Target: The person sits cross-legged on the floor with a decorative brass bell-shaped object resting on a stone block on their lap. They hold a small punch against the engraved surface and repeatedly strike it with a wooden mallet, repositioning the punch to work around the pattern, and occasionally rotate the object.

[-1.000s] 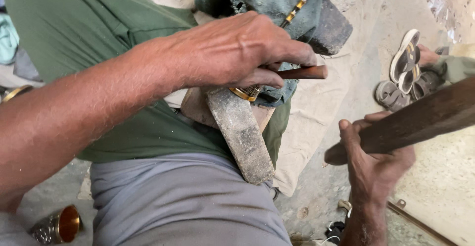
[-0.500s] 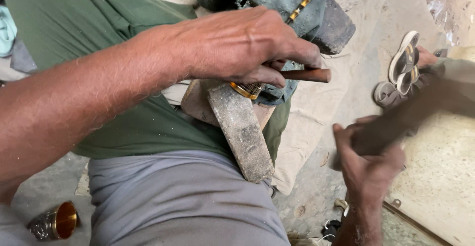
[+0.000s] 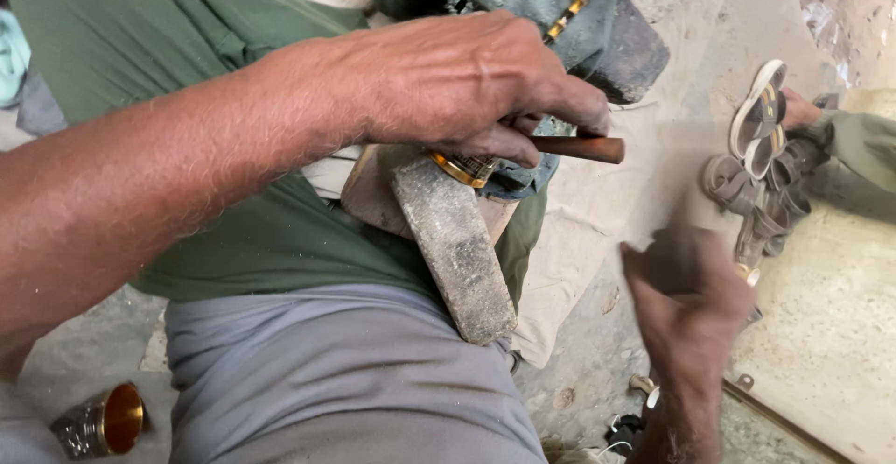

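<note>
Right hand [image 3: 691, 319] now blurred, dropped lower than half second ago; dark wooden striker gripped earlier no longer made out (grip cannot be told through blur). Stroke judged mid-swing. Left hand [image 3: 467, 86] closed around brown-handled tool [image 3: 583, 149], tip pressed at brass ring [image 3: 462, 167]. Ring is seen gold-rimmed, patterned, seated on grey stone block [image 3: 453, 240] resting across lap. Brass cup [image 3: 103, 419] lies on ground, lower left.

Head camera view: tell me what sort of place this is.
Probably a floor-level metal craft workshop: a worn grey stone block rests on the lap, a shiny engraved brass cup stands on the dusty concrete floor, sandals lie nearby.
</note>
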